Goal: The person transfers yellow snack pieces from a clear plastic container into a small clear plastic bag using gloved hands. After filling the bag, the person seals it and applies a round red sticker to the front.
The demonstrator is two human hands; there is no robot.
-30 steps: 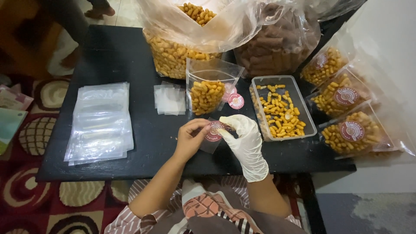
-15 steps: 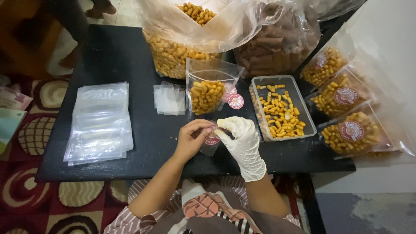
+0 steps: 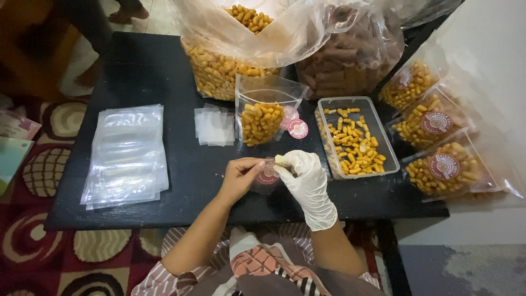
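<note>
- A small clear pouch with a round red sticker (image 3: 267, 174) is pinched between the bare left hand (image 3: 241, 178) and the gloved right hand (image 3: 304, 178), both grips closed on it just above the bench (image 3: 181, 181); since a second ago it is barely shifted.
- Beyond, a half-filled standing pouch (image 3: 262, 118) and a snack tray (image 3: 356, 143) are set.
- Empty pouches (image 3: 127, 156) are stacked left, well apart; nothing is blocking.

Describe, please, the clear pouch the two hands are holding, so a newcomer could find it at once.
On the black table, look at the near edge, in front of the upright half-filled pouch. There the bare left hand and gloved right hand pinch a small clear pouch. Unlike its neighbours, it looks empty, with one round red sticker.
</note>
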